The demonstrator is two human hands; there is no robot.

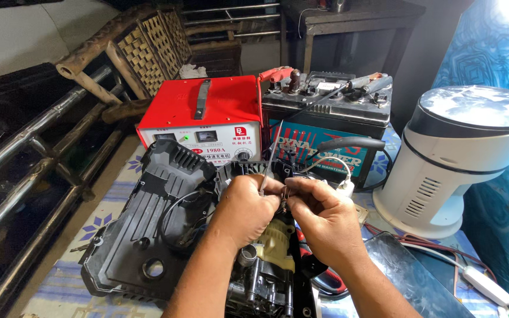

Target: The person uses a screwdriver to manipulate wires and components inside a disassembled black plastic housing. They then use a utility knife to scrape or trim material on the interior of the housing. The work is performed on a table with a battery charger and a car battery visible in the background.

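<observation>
My left hand grips a thin silvery wire strand that sticks up from its fingers. My right hand pinches small wire ends right beside the left fingertips, the two hands touching above an opened machine. Below them sit a cream motor part and dark metal pump parts. A black plastic housing shell lies open to the left with a black cable looped inside it.
A red box-shaped charger with a black handle and a black car battery with clamps stand behind. A white round appliance stands at right. A dark flat panel and white cord lie at lower right. Metal rails run along the left.
</observation>
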